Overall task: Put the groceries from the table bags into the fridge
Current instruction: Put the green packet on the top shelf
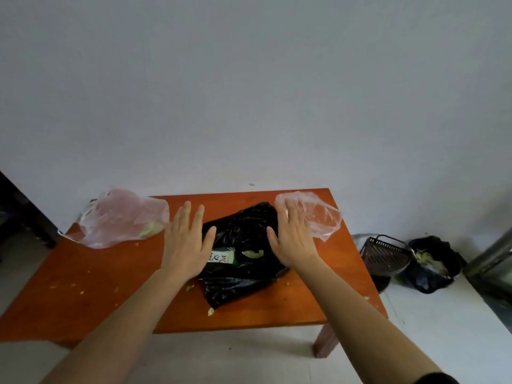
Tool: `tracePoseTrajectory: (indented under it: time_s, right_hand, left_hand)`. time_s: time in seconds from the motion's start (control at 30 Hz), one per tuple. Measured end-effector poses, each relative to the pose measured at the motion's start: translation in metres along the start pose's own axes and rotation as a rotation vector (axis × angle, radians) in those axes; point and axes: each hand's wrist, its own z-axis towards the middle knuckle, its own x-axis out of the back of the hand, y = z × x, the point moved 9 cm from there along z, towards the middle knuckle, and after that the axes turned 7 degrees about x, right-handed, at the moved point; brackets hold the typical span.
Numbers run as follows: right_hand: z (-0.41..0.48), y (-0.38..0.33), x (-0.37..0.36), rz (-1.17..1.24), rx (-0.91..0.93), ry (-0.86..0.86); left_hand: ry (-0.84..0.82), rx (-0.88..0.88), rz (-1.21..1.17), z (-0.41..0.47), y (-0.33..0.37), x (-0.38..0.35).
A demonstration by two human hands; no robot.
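Black bag (243,245) lies crumpled mid-table, a white label with green showing at its opening, leaf scraps on and around it. Your left hand (187,245) and right hand (293,239) are flat, palms down, fingers straight and loosely spread, gripping nothing; one at each side of the bag, whether touching it I can't tell. Left clear bag (122,217) sits on the table's (110,300) far-left corner, some green inside, overhanging the edge. Right clear bag (315,212) is at the far-right corner, partly behind your right fingers. Floor to the right: dark basket (383,256) just beside a trash bag (432,264) holding scraps.
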Motion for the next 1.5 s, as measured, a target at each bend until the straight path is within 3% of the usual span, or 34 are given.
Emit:
tracePoseTrajectory:
  time_s: [0.23, 0.53, 0.73, 1.03, 1.2, 1.5]
  right_hand:
    - [0.061, 0.010, -0.098, 0.085, 0.052, -0.211]
    - [0.084, 0.031, -0.224, 0.204, -0.221, -0.564]
    - [0.066, 0.022, -0.304, 0.326, -0.426, -0.816]
    - [0.057, 0.015, -0.350, 0.640, -0.781, -0.783]
    - [0.069, 0.021, -0.329, 0.778, -0.810, -0.727]
    - [0.095, 0.041, -0.250, 1.058, -0.887, -0.404]
  left_hand:
    - [-0.186, -0.079, -0.036, 0.090, -0.025, -0.107]
    - [-0.660, -0.152, -0.042, 0.105, -0.061, -0.243]
    - [-0.768, -0.045, 0.036, 0.077, -0.099, -0.287]
    - [-0.738, -0.090, 0.092, 0.094, -0.101, -0.296]
    - [-0.722, -0.130, 0.047, 0.111, -0.100, -0.293]
    - [-0.409, -0.251, -0.066, 0.150, -0.029, -0.222]
